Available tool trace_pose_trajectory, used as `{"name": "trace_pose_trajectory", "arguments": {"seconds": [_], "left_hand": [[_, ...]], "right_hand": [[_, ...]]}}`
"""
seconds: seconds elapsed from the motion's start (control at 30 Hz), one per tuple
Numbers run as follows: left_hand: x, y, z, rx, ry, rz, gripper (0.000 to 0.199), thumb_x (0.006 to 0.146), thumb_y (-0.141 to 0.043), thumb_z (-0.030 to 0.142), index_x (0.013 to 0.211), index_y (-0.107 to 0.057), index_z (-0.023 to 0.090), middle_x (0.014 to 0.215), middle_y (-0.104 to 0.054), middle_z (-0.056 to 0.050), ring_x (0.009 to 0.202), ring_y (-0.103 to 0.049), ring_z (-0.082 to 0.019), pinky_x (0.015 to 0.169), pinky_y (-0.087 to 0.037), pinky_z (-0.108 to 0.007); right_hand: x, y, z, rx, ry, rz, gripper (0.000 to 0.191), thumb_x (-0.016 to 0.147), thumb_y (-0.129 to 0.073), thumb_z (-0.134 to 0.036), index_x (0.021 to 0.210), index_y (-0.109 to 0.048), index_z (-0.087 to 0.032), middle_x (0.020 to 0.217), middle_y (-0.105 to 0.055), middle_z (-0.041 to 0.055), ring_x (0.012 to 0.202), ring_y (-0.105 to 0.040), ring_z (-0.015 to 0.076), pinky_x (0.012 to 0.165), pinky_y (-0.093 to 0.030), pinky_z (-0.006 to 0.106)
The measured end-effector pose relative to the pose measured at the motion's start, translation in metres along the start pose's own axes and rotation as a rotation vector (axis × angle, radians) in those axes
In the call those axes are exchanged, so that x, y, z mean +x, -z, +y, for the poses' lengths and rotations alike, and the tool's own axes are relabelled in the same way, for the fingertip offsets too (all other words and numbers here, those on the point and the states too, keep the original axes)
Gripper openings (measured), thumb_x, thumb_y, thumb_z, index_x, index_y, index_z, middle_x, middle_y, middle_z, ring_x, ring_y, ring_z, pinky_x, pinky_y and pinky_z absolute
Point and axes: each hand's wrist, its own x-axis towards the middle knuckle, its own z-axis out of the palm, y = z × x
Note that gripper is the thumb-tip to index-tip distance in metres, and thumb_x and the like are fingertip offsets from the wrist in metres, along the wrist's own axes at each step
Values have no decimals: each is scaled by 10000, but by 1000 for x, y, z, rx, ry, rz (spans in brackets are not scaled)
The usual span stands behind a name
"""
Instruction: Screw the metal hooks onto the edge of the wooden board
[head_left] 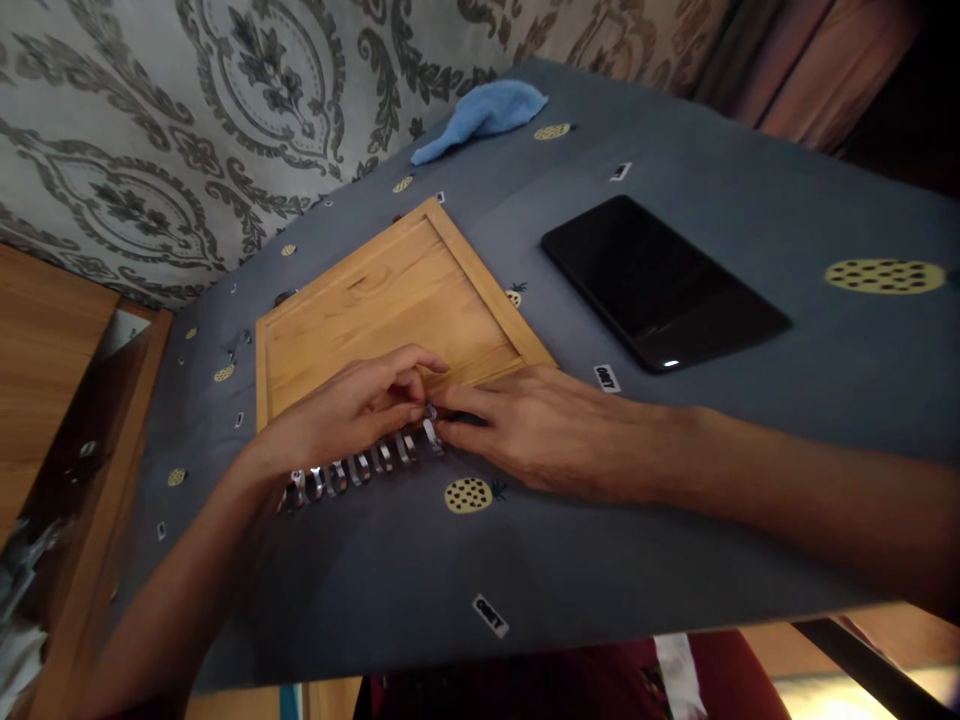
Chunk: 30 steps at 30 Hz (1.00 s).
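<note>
A wooden panel with a raised rim lies on the grey patterned tablecloth. Along its near edge runs a row of shiny metal rings. My left hand reaches over that near edge, its thumb and fingertips closed around a small metal piece at the row's right end. From the right, my right hand meets it there, with its fingers closed at the same small piece and the last ring. A dark gap shows between two of its fingers. The fingertips partly hide the small piece.
A black tablet or phone lies to the right of the panel. Behind it is a blue cloth near the patterned wall. Small metal pieces lie left of the panel. An open wooden drawer stands at the far left.
</note>
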Motion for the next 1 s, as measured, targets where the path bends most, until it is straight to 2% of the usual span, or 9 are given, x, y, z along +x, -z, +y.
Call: {"name": "trace_pose_trajectory", "arguments": {"seconds": [0.43,0.63,0.8,1.0], "left_hand": [[5,1,0,-26,69,9,403,862,-580,282,1245,-538,162,797,-607,9,745,-573,-119,636,-451,-213],[5,-2,-4,-75,52,40,387,845,-594,283,1211,-555,162,789,-608,13,706,-576,-107,628,-462,-215],[4,-4,0,-24,41,80,304,844,-584,268,1128,-583,162,792,-610,7,730,-580,-111,642,-466,-219],[0,-5,-1,-74,25,104,278,854,-583,259,1114,-597,162,801,-635,-3,731,-597,-110,642,-482,-213]], "right_hand": [[1,-2,0,-1,-2,7,219,882,-551,-72,1076,-628,-137,1082,-642,73,688,-558,135,568,-388,299],[0,0,0,-6,0,1,230,888,-542,-80,1094,-625,-138,1092,-643,77,670,-541,131,566,-391,305],[0,0,0,-30,-2,-1,226,906,-560,-114,1121,-625,-142,1133,-653,77,675,-547,134,555,-367,304],[0,-1,0,-39,0,3,256,863,-607,-93,1110,-630,-155,1138,-662,67,678,-560,138,547,-364,306]]}}
